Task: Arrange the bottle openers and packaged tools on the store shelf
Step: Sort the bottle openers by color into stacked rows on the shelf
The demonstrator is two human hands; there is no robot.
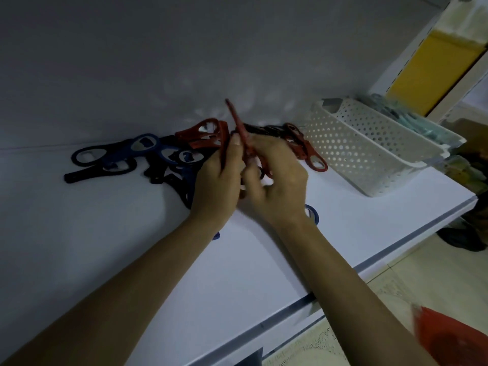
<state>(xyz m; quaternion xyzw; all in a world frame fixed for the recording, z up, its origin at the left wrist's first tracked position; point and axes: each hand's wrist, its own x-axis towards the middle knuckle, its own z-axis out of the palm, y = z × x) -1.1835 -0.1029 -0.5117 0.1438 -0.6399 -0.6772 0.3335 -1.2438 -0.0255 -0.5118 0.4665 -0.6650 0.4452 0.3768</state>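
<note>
Hands meet at the middle of the frame over a white shelf [264, 260], smooth and flat with a grey strip along its front edge. My left hand [219, 178] and right hand [274, 180] both grip one red opener [239, 122], a thin flat strip that stands on edge and tilts toward the upper left. My left thumb is closed against its side. My right fingers are curled round its lower end, which they hide.

Behind my left hand, more red openers [203, 133] lie in a loose heap. Their oval heads hold shiny metal inserts. Left of centre, dark blue and black openers [142, 149] overlap in a tangle, and my left wrist covers part of it. One further red one [309, 151] lies at the right, just beside a white plastic basket [364, 146] with walls full of small round holes. A blue ring-shaped end [313, 213] peeks out beside my right wrist.

Behind the basket lie blurred teal packages [396, 112]. A yellow pack [427, 70] stands in the upper right. A blurred red shape [449, 339] fills the lower right corner over pale floor tiles [396, 273].
</note>
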